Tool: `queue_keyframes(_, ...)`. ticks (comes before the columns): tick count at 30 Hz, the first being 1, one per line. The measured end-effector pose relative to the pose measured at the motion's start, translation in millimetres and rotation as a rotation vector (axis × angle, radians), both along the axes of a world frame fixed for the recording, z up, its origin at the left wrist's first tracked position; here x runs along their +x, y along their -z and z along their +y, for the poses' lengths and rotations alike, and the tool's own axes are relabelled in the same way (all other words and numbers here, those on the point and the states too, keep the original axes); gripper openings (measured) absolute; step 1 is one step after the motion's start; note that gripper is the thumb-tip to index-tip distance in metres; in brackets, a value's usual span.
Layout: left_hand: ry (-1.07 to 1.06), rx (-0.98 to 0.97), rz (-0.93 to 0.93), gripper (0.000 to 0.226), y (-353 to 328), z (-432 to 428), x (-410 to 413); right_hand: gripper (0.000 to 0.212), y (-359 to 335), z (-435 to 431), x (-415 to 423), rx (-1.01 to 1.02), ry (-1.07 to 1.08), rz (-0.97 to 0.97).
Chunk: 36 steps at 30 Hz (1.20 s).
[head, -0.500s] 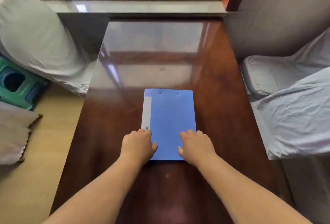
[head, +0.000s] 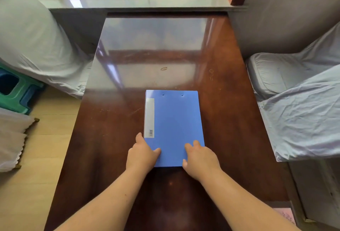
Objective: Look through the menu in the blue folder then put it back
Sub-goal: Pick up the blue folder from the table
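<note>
A closed blue folder [head: 173, 124] with a white spine label lies flat on the glossy dark wooden table [head: 114, 138], spine to the left. My left hand [head: 142, 154] grips its near left corner, thumb on the cover and fingers along the left edge. My right hand [head: 200, 159] rests on the near right corner, fingers spread on the cover and thumb at the near edge. The menu inside is hidden.
Chairs draped in grey cloth stand at the left [head: 31, 39] and right [head: 301, 101] of the table. A green and blue plastic stool [head: 14, 92] sits on the floor at left. A window sill [head: 139, 2] runs along the far end.
My left hand has shifted to the folder's left edge, with the thumb now over the cover. My right hand has slid slightly outward toward the right corner. The folder stays closed and flat.
</note>
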<state>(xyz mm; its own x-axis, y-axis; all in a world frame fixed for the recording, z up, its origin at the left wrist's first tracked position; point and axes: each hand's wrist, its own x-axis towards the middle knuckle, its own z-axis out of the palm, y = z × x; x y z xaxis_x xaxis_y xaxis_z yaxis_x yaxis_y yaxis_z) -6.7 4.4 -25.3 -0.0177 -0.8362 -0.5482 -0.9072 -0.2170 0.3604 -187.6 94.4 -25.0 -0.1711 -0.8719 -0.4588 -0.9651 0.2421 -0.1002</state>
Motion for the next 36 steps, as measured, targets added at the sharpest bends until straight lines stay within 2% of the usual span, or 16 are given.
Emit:
queue_keyframes(4, -0.135, 0.038, 0.246, 0.044, -7, -4, -7, 0.036, 0, 4, -5, -0.012, 0.085, -0.027)
queue_keyframes(9, -0.216, -0.043, 0.539, 0.027, -36, -3, -11, 0.058, -20, 3, -29, -0.083, 0.478, -0.268)
queue_keyframes(11, -0.220, -0.077, 0.633, 0.026, -56, -4, -7, 0.064, -37, 3, -47, -0.146, 0.680, -0.455)
queue_keyframes(13, -0.228, -0.081, 0.739, 0.027, -77, -5, -2, 0.057, -55, 1, -64, -0.191, 0.867, -0.774)
queue_keyframes(15, -0.256, -0.049, 0.856, 0.032, -105, -8, 3, 0.035, -77, 2, -75, -0.231, 0.915, -1.184)
queue_keyframes(17, -0.247, -0.054, 0.954, 0.040, -133, -10, 6, 0.030, -105, 5, -78, -0.324, 0.860, -1.423)
queue_keyframes(19, -0.132, -0.201, 0.842, 0.062, -160, -11, 10, 0.030, -136, 8, -73, -0.400, 0.830, -1.509)
queue_keyframes(21, 0.024, -0.368, 0.579, 0.097, -183, -7, 13, 0.030, -160, 10, -65, -0.455, 0.789, -1.519)
queue_keyframes(24, 0.231, -0.415, 0.258, 0.128, -205, 11, 15, 0.036, -186, 14, -55, -0.514, 0.764, -1.521)
queue_keyframes(26, 0.295, -0.425, 0.176, 0.141, -210, 20, 17, 0.037, -195, 18, -51, -0.545, 0.744, -1.532)
queue_keyframes(28, 0.323, -0.438, 0.154, 0.147, -213, 22, 20, 0.036, -198, 21, -51, -0.558, 0.720, -1.545)
queue_keyframes(31, 0.331, -0.446, 0.146, 0.144, -216, 24, 23, 0.035, -198, 25, -52, -0.554, 0.704, -1.546)
queue_keyframes(36, 0.346, -0.543, 0.157, 0.146, -217, 28, 29, 0.036, -199, 28, -52, -0.573, 0.733, -1.692)
